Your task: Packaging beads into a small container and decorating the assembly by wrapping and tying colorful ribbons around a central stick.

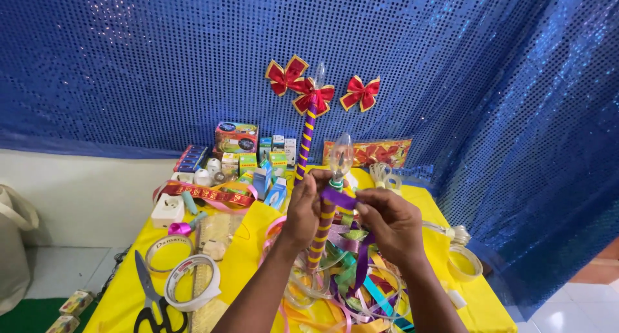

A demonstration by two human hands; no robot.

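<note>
Head view: the left hand grips an upright stick already wrapped in purple and yellow stripes, a clear bulb on top. The right hand pinches purple ribbon at its neck (wrapping looks nearly complete). Small green, blue and white boxes stand along the yellow table by the wall.

On the yellow table, black scissors lie at the near left beside tape rolls; small boxes stand at its far edge, red bows above.
</note>
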